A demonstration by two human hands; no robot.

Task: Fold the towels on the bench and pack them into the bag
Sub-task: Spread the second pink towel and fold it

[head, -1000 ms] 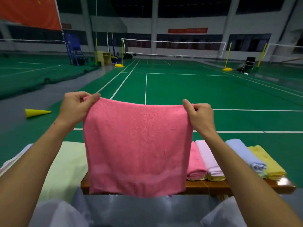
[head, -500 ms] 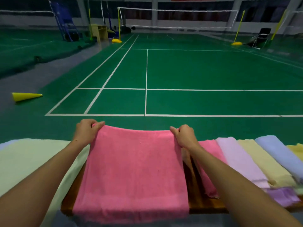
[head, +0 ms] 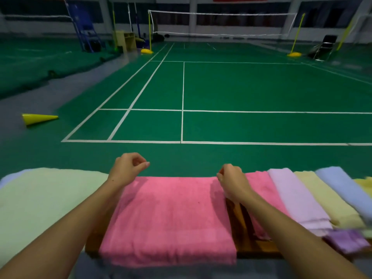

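Pink towel (head: 171, 220) spread flat across bench (head: 244, 243), near edge hanging over bench front. Left hand (head: 127, 168) raised just above towel's far-left corner, fingers loosely curled, holding nothing. Right hand (head: 231, 180) at towel's far-right corner, fingers curled down at the edge; can't tell whether pinching cloth or just touching. Pale green towel (head: 40, 202) lying flat to the left, partly under left forearm. Row of folded towels on right part of bench: second pink towel (head: 263, 190), lilac towel (head: 291, 196), pale yellow towel (head: 324, 200), light blue towel (head: 346, 186), side by side and touching. Purple towel (head: 346, 241) at near right, blurred. Green court floor (head: 241, 87) beyond bench, yellow cone (head: 38, 118) on its side far left, net (head: 221, 24) at far end.
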